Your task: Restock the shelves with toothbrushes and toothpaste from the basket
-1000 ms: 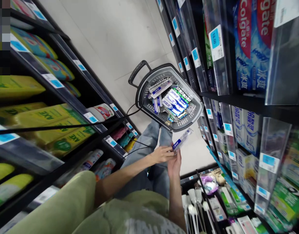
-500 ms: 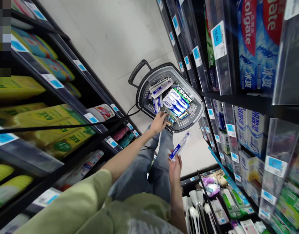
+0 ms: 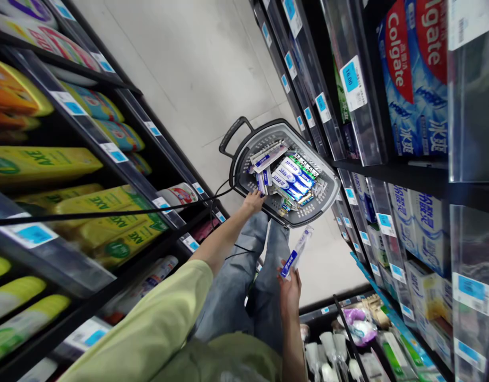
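Observation:
A grey basket [image 3: 331,197] with a black handle holds toothpaste boxes [image 3: 294,178] and several packaged toothbrushes [image 3: 273,157]. At the basket's near left rim is my left hand [image 3: 254,201], its fingers together at the end of a blue and white package [image 3: 262,183]; the fingertips are small, and whether they grip it is unclear. My right hand [image 3: 290,281] is closed on the lower end of a toothbrush pack [image 3: 297,251], clear with a blue label, pointing up and to the right, just outside the basket.
Shelves with yellow AXE packs [image 3: 109,215] stand on the left. On the right, shelves hold Colgate boxes [image 3: 399,79] and other toothpaste. A black cable [image 3: 109,213] crosses from the left to the basket. White brushes [image 3: 327,347] sit at the bottom right.
My left hand has moved from the basket's near middle to its left side, by the packaged toothbrushes. My right hand still holds the toothbrush pack. The view has shifted slightly.

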A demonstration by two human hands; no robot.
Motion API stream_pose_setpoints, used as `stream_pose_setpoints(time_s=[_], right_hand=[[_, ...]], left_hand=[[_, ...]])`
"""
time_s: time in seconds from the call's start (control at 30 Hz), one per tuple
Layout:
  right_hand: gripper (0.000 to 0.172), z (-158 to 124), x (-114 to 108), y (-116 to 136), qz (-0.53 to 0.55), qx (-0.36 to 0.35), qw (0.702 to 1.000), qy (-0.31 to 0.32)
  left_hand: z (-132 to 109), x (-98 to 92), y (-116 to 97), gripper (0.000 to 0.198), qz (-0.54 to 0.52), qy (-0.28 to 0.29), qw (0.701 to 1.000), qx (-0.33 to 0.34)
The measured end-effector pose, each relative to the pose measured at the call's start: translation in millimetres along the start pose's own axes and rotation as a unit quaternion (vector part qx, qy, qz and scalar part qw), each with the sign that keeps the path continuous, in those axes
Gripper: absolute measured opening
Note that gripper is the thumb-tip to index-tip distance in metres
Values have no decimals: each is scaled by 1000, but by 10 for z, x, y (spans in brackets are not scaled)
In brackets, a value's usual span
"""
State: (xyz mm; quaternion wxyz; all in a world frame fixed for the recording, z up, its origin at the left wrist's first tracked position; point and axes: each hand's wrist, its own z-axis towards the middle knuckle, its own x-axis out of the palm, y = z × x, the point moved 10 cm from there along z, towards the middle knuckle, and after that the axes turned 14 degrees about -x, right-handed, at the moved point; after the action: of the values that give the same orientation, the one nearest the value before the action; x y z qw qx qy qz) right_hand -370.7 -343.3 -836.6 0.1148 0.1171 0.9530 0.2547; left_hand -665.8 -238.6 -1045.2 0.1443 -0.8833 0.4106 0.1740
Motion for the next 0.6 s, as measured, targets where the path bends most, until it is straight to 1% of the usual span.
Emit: stream_pose_setpoints(time_s=[0.17, 0.43, 0.6], right_hand=[[39, -24, 12, -26, 3, 14, 1000, -4], [44, -43, 83, -55, 3, 15, 1000, 27], [46, -20, 61, -52, 0, 16, 1000, 25]], left_hand=[[47, 11, 60, 54, 1, -10, 1000, -15], [114, 48, 178, 63, -34, -25, 998, -46], [175, 9, 201, 61, -67, -27, 996, -54]])
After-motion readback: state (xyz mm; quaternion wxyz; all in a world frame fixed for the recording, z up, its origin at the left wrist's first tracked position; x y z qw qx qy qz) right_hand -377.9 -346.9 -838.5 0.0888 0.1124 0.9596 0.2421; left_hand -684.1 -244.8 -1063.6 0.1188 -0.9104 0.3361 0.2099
